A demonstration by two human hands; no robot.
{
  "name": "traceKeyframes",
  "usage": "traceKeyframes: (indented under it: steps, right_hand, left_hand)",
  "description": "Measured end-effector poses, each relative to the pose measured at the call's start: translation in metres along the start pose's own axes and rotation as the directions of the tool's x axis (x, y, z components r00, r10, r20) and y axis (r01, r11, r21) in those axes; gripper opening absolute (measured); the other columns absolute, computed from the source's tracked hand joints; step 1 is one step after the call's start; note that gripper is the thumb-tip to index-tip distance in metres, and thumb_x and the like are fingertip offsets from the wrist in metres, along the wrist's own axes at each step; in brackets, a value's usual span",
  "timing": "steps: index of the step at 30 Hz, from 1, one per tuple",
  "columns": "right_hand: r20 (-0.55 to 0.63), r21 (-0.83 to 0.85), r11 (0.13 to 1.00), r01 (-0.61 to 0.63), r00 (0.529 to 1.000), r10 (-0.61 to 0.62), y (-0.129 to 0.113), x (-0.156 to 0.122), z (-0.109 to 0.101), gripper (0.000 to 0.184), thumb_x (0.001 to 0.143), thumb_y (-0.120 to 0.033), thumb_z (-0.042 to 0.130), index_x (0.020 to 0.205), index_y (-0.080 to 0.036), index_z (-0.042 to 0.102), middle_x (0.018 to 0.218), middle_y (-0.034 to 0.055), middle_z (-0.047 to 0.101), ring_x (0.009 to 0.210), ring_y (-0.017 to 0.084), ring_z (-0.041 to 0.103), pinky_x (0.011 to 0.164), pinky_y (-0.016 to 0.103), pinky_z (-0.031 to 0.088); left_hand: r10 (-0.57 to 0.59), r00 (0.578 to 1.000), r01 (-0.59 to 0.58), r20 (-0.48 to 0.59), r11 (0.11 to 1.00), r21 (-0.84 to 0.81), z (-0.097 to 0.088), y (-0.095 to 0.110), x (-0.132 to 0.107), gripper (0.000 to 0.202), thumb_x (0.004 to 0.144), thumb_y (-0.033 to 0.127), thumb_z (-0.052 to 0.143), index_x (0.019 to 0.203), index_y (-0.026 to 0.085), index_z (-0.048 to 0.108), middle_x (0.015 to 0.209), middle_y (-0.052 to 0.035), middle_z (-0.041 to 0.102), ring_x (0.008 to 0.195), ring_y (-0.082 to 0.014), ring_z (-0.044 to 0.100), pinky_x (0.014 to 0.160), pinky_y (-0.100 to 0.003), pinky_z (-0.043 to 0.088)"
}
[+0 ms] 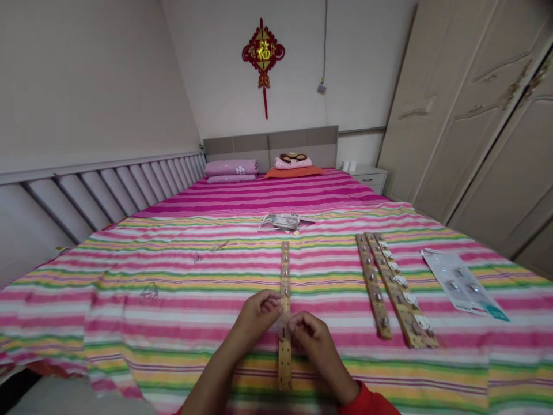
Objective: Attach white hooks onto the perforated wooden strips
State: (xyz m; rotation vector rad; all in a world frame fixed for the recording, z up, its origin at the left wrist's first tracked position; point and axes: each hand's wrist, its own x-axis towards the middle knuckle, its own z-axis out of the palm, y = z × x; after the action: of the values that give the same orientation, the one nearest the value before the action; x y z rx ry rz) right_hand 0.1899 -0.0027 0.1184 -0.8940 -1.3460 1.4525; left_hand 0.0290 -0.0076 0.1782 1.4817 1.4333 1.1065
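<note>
A long, narrow wooden strip [284, 363] with small holes lies lengthwise in front of me on the striped bedsheet. Shiny metal pieces sit in a row along its far half, while the near end shows bare holes. Over its middle, my left hand [259, 316] and my right hand [314, 339] face each other with fingertips pinched. Between them is a small translucent piece [283, 323], perhaps thin plastic, too blurred to name surely. A small dark metal part shows on the strip just below the fingertips.
On the right lie wooden strips [372, 282] with metal pieces, one carrying white tags. Beside them is a clear blister pack [464, 282]. Beyond the middle strip rests a pile of packaging [285, 221]. Small plastic scraps [149, 293] lie left. A bed rail [108, 187] borders the left.
</note>
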Motion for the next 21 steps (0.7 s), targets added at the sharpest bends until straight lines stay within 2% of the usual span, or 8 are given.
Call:
traceKeyframes:
  steps: [2, 4, 7, 11, 16, 21]
  right_hand:
    - [-0.031, 0.093, 0.987, -0.130, 0.991, 0.133, 0.007, 0.007, -0.001, 0.035, 0.065, -0.051, 0.069, 0.064, -0.018, 0.057, 0.048, -0.0040, 0.053, 0.041, 0.010, 0.043, 0.042, 0.022, 0.032]
    - [-0.058, 0.134, 0.971, -0.198, 0.977, 0.207, 0.013, 0.014, -0.002, 0.037, 0.060, -0.052, 0.072, 0.064, -0.018, 0.057, 0.044, -0.0048, 0.053, 0.036, 0.008, 0.042, 0.039, 0.021, 0.030]
    - [-0.088, 0.159, 0.962, -0.224, 0.967, 0.240, 0.018, 0.020, -0.001, 0.035, 0.057, -0.048, 0.073, 0.062, -0.017, 0.058, 0.043, -0.0043, 0.054, 0.034, 0.008, 0.042, 0.037, 0.020, 0.030]
    - [-0.142, 0.154, 0.959, -0.238, 0.955, 0.260, 0.020, 0.026, 0.002, 0.032, 0.057, -0.047, 0.071, 0.058, -0.018, 0.057, 0.041, -0.0033, 0.055, 0.034, 0.009, 0.044, 0.036, 0.020, 0.031]
    - [-0.179, 0.038, 0.969, -0.246, 0.952, 0.248, 0.025, 0.036, 0.003, 0.033, 0.061, -0.051, 0.063, 0.052, -0.022, 0.049, 0.035, -0.0046, 0.049, 0.029, 0.010, 0.040, 0.033, 0.022, 0.029]
    - [-0.223, -0.164, 0.980, -0.111, 0.972, 0.073, 0.029, 0.045, 0.000, 0.030, 0.066, -0.044, 0.056, 0.050, -0.024, 0.040, 0.038, -0.0072, 0.041, 0.038, 0.011, 0.040, 0.039, 0.024, 0.031]
  left_hand:
    - [-0.039, 0.994, 0.031, -0.100, 0.996, -0.083, 0.004, -0.014, 0.002, 0.027, 0.068, 0.034, 0.065, 0.087, 0.015, 0.067, 0.076, -0.0025, 0.065, 0.072, -0.0146, 0.058, 0.068, -0.025, 0.046]
    - [-0.111, 0.987, 0.091, -0.119, 0.983, -0.162, 0.008, -0.026, 0.003, 0.027, 0.066, 0.038, 0.067, 0.080, 0.015, 0.067, 0.072, -0.0026, 0.066, 0.069, -0.0149, 0.059, 0.066, -0.026, 0.046]
    - [-0.200, 0.975, 0.172, -0.095, 0.955, -0.243, 0.016, -0.039, 0.005, 0.028, 0.060, 0.039, 0.070, 0.072, 0.015, 0.065, 0.061, -0.0001, 0.063, 0.058, -0.0130, 0.055, 0.058, -0.025, 0.043]
    - [-0.250, 0.958, 0.206, -0.140, 0.940, -0.273, 0.023, -0.049, 0.011, 0.025, 0.053, 0.033, 0.071, 0.070, 0.015, 0.064, 0.062, -0.0003, 0.064, 0.057, -0.0124, 0.055, 0.056, -0.025, 0.042]
    - [-0.281, 0.947, 0.229, -0.155, 0.930, -0.288, 0.029, -0.059, 0.021, 0.021, 0.053, 0.030, 0.068, 0.066, 0.016, 0.061, 0.058, 0.0006, 0.062, 0.055, -0.0129, 0.056, 0.055, -0.025, 0.042]
    - [-0.273, 0.947, 0.231, -0.167, 0.944, -0.234, 0.032, -0.070, 0.027, 0.018, 0.055, 0.028, 0.063, 0.067, 0.015, 0.061, 0.061, -0.0005, 0.063, 0.058, -0.0136, 0.057, 0.058, -0.025, 0.043]
